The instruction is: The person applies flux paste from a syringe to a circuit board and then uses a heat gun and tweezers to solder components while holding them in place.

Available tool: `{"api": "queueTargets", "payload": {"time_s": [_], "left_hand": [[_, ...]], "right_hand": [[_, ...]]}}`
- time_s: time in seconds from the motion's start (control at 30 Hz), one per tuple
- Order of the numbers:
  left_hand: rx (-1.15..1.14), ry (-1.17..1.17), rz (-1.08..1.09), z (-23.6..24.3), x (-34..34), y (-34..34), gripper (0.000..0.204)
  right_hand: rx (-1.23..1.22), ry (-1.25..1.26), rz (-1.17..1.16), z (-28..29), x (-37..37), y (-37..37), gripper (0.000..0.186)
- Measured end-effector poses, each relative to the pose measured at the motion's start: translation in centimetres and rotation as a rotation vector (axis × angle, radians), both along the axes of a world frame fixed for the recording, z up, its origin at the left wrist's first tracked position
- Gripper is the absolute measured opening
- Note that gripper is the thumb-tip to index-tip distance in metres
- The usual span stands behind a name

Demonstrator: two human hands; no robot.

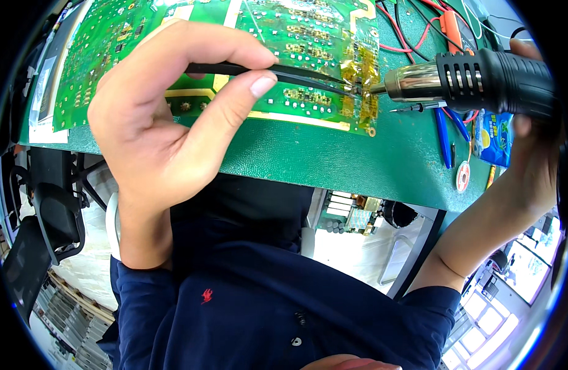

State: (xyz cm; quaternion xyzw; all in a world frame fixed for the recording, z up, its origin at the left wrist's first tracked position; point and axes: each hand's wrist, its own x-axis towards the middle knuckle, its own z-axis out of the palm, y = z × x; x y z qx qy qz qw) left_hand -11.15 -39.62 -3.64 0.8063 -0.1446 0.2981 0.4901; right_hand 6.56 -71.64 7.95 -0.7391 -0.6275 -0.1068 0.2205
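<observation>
A large green circuit board (pixel 234 37) lies on the green mat, with amber heat-resistant tape (pixel 365 61) over its right end. My left hand (pixel 167 111) pinches black tweezers (pixel 296 79) between thumb and forefinger. Their tips reach small parts amid the tape. My right hand (pixel 530 129) is wrapped round the black body of a hot air gun (pixel 493 83). Its metal nozzle (pixel 402 83) points left at the taped spot, close to the tweezer tips. The gun hides some of the right fingers.
Right of the board lie blue-handled pliers (pixel 444 139), a solder wick spool (pixel 463 177), a blue packet (pixel 495 137), an orange meter (pixel 450 31) and red and black leads. The green mat (pixel 284 163) ends near my body. A black chair (pixel 53 209) stands at left.
</observation>
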Motion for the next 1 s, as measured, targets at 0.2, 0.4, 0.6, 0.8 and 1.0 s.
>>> {"api": "queueTargets", "payload": {"time_s": [0.2,0.4,0.6,0.8,1.0], "left_hand": [[0.010,0.086,0.027,0.3,-0.5,0.0,0.018],[0.050,0.039,-0.052,0.4,-0.3,0.7,0.018],[-0.003,0.015,-0.029,0.1,-0.2,0.4,0.019],[0.040,-0.012,-0.032,-0.1,0.0,0.6,0.019],[0.029,-0.026,-0.029,-0.3,0.1,0.5,0.019]], "right_hand": [[0.007,0.138,-0.017,0.1,-0.2,0.0,0.031],[0.019,0.277,-0.037,0.6,-0.4,-0.1,0.031],[0.026,0.414,-0.059,0.8,-0.6,-0.1,0.031],[0.084,0.534,-0.051,0.9,-0.6,0.2,0.032],[0.018,0.468,-0.078,1.3,-0.4,0.2,0.031]]}}
